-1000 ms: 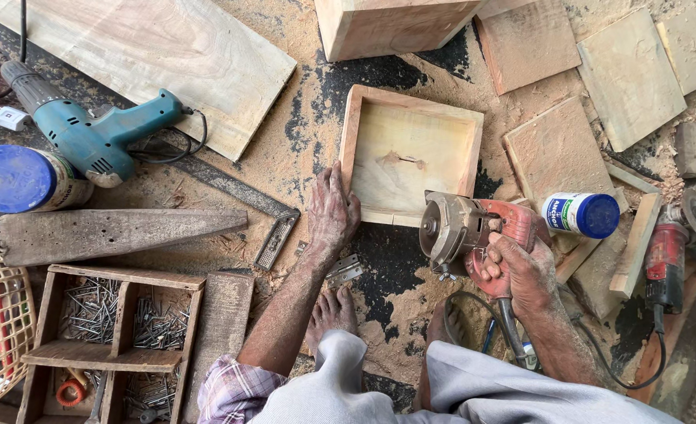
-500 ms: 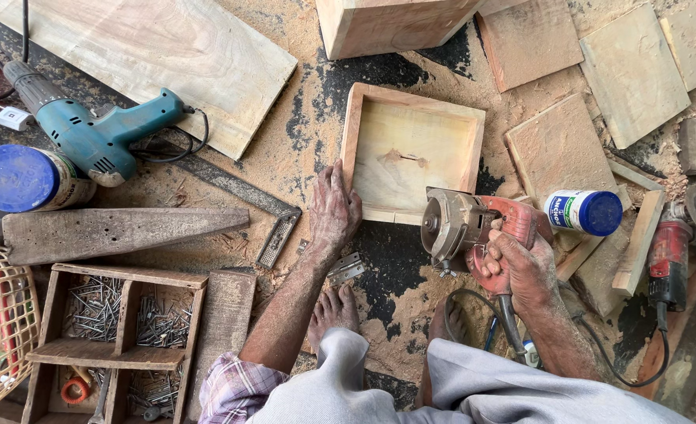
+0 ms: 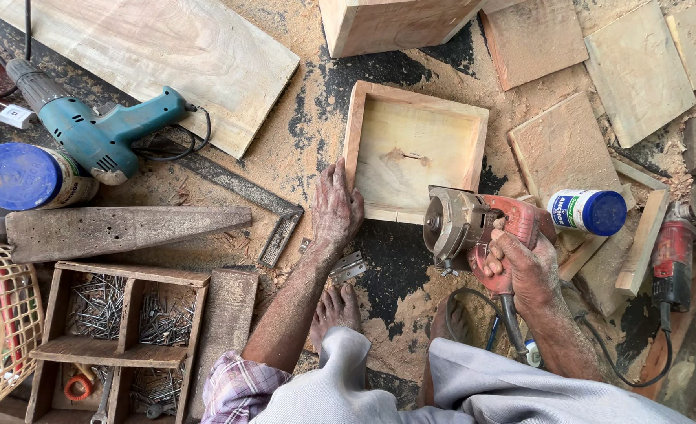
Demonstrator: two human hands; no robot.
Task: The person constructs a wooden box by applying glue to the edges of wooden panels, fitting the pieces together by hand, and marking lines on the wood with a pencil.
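Note:
A shallow square wooden tray [image 3: 415, 148] lies open side up on the sawdust-covered floor. My left hand [image 3: 336, 206] presses flat on the floor against the tray's near left corner, fingers spread. My right hand [image 3: 522, 267] grips the red handle of a corded circular saw [image 3: 464, 226], whose metal blade housing sits at the tray's near edge. My bare feet [image 3: 336, 308] rest on the floor just below.
A teal electric drill [image 3: 97, 132] and a metal square [image 3: 242, 192] lie left of the tray. A wide plank [image 3: 152, 55] is at the top left, a nail-filled wooden box [image 3: 124, 322] bottom left, a glue bottle [image 3: 587, 210] and red grinder [image 3: 674, 243] at right, wood offcuts [image 3: 560, 145] around.
The saw has shifted slightly left and closer to the tray's near edge. My left hand has stayed in place at the tray's corner.

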